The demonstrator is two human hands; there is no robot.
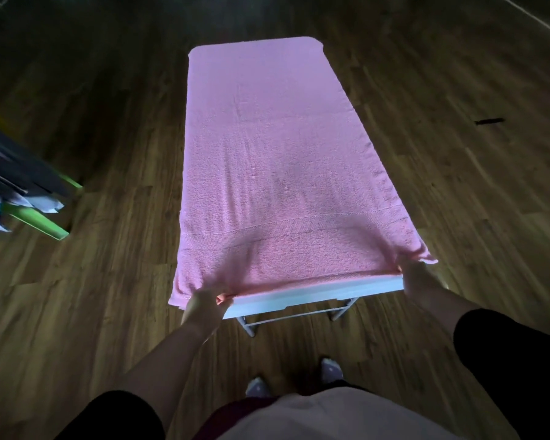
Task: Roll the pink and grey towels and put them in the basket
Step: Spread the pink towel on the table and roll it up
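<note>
The pink towel [273, 173] lay spread flat along the white bench [315, 292], covering nearly all of its top, with only the bench's near edge bare. The left hand [204, 304] was pinched shut on the towel's near left corner, which hung slightly past the bench's side; the right hand [418, 277] held the near right corner in the same closed grip, fabric bunched between thumb and fingers. Creases fanned from both corners toward the bench's middle.

By the look of it, the step in hand was the start of the first roll: the towel was laid out and straightened, but no turn had yet been made. The next move would call for both hands to fold the near hem over evenly and roll it toward the bench's far end, keeping the sides square.

No basket was visible, nor could a grey towel be made out with certainty. To the left of the bench stood a green-edged rack [45, 223] holding dark and pale blue cloths [0, 211].
</note>
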